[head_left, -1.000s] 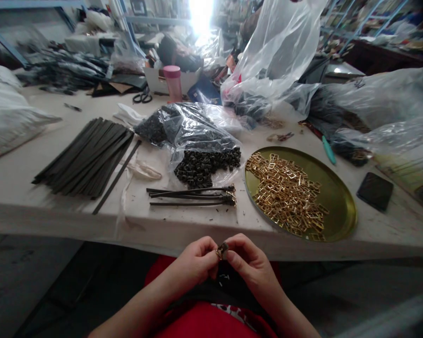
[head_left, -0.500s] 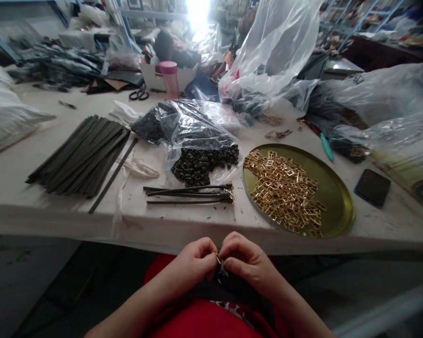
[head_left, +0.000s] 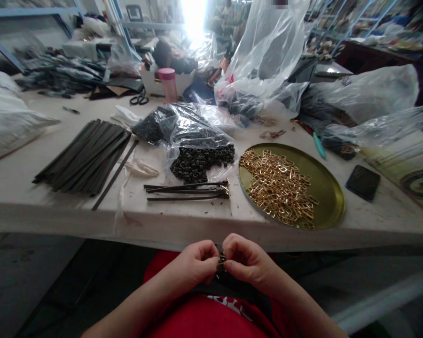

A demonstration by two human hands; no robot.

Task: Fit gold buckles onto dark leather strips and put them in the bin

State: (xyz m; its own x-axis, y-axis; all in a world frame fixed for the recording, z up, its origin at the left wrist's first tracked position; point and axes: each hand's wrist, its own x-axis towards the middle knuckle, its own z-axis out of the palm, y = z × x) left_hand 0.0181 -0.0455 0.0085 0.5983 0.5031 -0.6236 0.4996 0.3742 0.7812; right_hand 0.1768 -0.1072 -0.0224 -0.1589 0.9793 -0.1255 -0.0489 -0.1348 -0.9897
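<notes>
– Gold-coloured metal, head view: a small buckle (head_left: 221, 258) between the person's two hands, in front of the table's near edge, low over the lap.

– State of the hands?

– Left hand (head_left: 200, 263) closed, thumb and forefinger pinching one side of the buckle. Right hand (head_left: 245, 259) curled, thumb and fingertips at the other side; whether it grips or only touches, cannot tell. Fingers hide most of the piece.

– And on the table (head_left: 70, 213)?

– Pale cover. Nearest the hands, a few dark straps (head_left: 186, 191) lying side by side, gold-coloured metal at their right ends. Just behind them, a heap of small black loops (head_left: 197, 164) spilling from the mouth of a clear plastic bag (head_left: 197, 124).

– To the right of that?

– Round brassy tray (head_left: 329, 202), many gold-coloured rectangular buckles (head_left: 280, 188) piled on its left and middle, bare metal at its right. A dark phone (head_left: 363, 182) lies beyond its right rim, flat.

– Left side?

– Stack of dark flat strips (head_left: 86, 157), slightly fanned. One single strip (head_left: 115, 175) lies slantwise at its right. Farther back, black-handled scissors (head_left: 139, 99) and a pink-lidded bottle (head_left: 168, 85), upright.
</notes>
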